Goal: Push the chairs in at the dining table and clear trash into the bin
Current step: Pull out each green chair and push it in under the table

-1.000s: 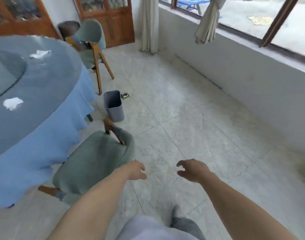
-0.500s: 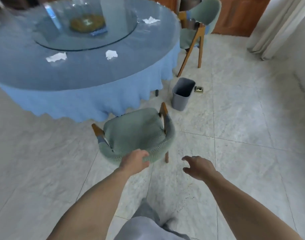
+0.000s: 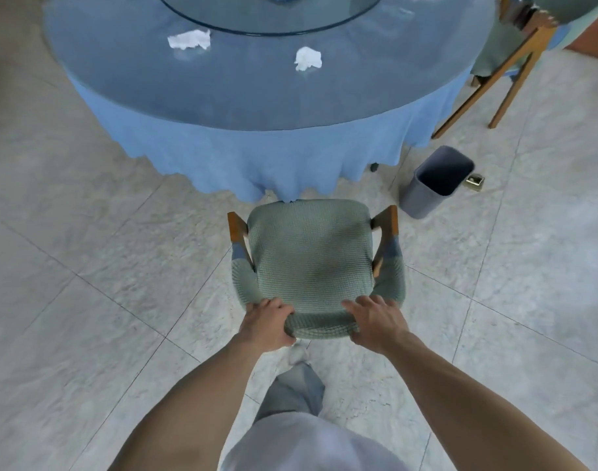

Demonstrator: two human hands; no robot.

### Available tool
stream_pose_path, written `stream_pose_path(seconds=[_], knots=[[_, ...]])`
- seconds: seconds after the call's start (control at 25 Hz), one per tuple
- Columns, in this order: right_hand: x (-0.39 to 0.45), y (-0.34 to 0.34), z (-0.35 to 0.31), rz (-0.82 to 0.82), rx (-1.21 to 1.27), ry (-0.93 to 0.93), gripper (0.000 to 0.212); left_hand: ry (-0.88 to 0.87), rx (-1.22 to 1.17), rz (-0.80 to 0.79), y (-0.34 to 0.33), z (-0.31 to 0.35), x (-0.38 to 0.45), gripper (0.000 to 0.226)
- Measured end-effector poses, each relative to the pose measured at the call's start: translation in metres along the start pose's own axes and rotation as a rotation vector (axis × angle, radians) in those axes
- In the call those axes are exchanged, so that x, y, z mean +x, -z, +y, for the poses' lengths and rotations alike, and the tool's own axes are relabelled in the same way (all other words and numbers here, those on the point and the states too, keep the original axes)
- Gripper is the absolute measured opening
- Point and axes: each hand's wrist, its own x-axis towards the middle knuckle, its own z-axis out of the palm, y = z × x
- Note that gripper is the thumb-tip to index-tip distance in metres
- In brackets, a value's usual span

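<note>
A green-covered chair (image 3: 311,260) with wooden arms stands right in front of me, its seat facing the round dining table (image 3: 256,96), just short of the blue tablecloth. My left hand (image 3: 267,322) grips the top of the chair's backrest, thumb curled under. My right hand (image 3: 375,322) grips the same backrest further right. Two crumpled white tissues lie on the glass tabletop, one tissue (image 3: 189,39) left and another tissue (image 3: 307,58) right. A grey bin (image 3: 435,181) stands on the floor to the chair's right.
A second green chair (image 3: 515,56) with wooden legs stands at the table's right, pulled out. A small box-like object (image 3: 474,180) lies on the tiles just beyond the bin. A glass turntable (image 3: 267,18) sits mid-table. Tiled floor spreads left and right.
I have turned to face the table squarely. Both hands, free in the air before, have come down onto the chair's backrest and taken hold of it.
</note>
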Motion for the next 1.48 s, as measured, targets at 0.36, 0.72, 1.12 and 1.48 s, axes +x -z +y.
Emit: stream_pose_path(seconds=[0.36,0.72,1.12,1.48], knots=[[0.039,0.009,-0.001,-0.307,-0.156,0.176,0.066,-0.196,0.301,-0.139,0.004,-0.008,0.025,0.07],[0.105,0.06,0.04,-0.28,-0.077,0.169,0.068,-0.162,0.278,-0.082,0.062,-0.004,0.097,0.073],[0.225,0.152,0.132,-0.209,-0.129,0.255,0.061,-0.031,0.172,0.0,0.151,0.023,0.219,0.062],[0.308,0.199,0.188,-0.003,-0.096,0.292,0.051,0.287,0.11,0.078,0.216,0.037,0.3,0.053]])
